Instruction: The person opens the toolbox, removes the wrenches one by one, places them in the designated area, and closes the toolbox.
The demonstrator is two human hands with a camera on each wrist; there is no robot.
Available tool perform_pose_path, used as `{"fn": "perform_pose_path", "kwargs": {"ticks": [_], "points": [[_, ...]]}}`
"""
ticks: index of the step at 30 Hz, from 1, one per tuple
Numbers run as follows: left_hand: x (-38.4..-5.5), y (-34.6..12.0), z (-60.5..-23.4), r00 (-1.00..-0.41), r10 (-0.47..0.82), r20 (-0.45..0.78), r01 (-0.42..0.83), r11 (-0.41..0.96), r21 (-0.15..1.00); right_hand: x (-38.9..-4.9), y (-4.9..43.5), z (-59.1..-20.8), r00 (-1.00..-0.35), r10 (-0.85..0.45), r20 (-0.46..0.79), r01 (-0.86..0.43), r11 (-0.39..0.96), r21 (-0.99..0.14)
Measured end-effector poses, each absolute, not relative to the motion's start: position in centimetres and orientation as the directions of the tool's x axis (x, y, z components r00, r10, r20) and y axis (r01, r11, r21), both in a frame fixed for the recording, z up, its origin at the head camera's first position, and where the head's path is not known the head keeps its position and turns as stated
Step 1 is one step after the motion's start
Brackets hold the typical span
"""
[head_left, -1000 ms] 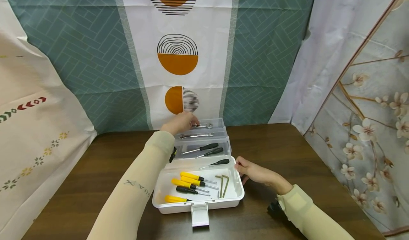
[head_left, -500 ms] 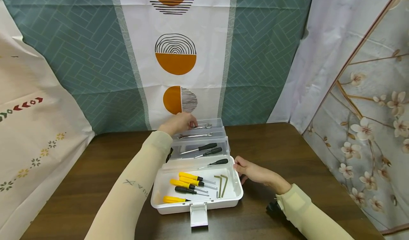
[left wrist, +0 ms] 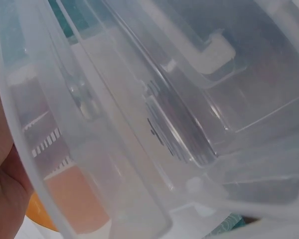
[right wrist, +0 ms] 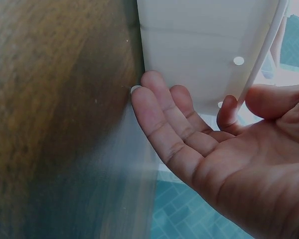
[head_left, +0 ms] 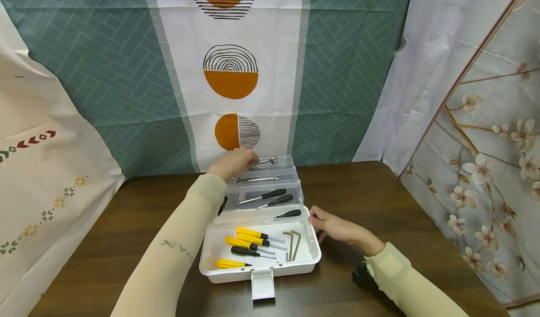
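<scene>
A white toolbox (head_left: 261, 275) lies open on the table, its translucent tiered trays (head_left: 297, 195) spread out behind it. At the topmost tray, my left hand (head_left: 234, 162) pinches the left end of a wrench (head_left: 270, 161), which slants slightly upward to the right. Another wrench (head_left: 257, 179) rests in the tray below. Cloudy plastic fills most of the left wrist view, with part of that hand at the left edge. My right hand (head_left: 335, 226) holds the box's right side, thumb at the rim and fingers (right wrist: 154, 114) against the outer wall.
Black-handled screwdrivers (head_left: 274, 193) lie on the lower trays. Inside the box are several yellow-handled screwdrivers (head_left: 253, 238), a black one (head_left: 244, 251) and hex keys (head_left: 295, 246). The latch (head_left: 262, 284) hangs down at the front. A patterned curtain (head_left: 337, 96) stands behind the brown table (head_left: 337, 181).
The wrench in my left hand has risen a little at its right end, from nearly level to a slant. My right hand keeps its place at the box's side.
</scene>
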State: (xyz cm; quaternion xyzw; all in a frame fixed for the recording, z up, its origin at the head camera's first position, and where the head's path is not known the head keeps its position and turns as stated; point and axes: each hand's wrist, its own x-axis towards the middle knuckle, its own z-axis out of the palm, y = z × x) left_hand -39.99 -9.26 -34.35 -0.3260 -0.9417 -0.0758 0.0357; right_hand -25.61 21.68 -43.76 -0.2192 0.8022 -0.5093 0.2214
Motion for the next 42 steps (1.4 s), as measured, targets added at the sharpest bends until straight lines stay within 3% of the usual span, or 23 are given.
{"fn": "perform_pose_path", "kwargs": {"ticks": [9, 20, 33, 42], "points": [[-40.1, -8.3, -34.5, -0.825, 0.553, 0.117, 0.563, 0.823, 0.078, -25.6, 21.7, -43.7, -0.803, -0.582, -0.128, -0.134, 0.386, -0.913], [-40.1, -8.9, -34.2, -0.878, 0.444, 0.178, 0.472, 0.864, 0.177, -25.7, 21.6, -43.7, -0.804, -0.581, -0.13, -0.139, 0.394, -0.908], [-38.5, -11.8, -33.6, -0.896, 0.365, 0.254, 0.443, 0.781, 0.44, -25.6, 21.6, -43.9, -0.807, -0.576, -0.132, -0.126, 0.386, -0.914], [-36.6, -15.9, -34.6, -0.907, 0.294, 0.302, 0.416, 0.741, 0.526, -25.7, 21.7, -44.0, -0.805, -0.58, -0.126, -0.128, 0.377, -0.917]]}}
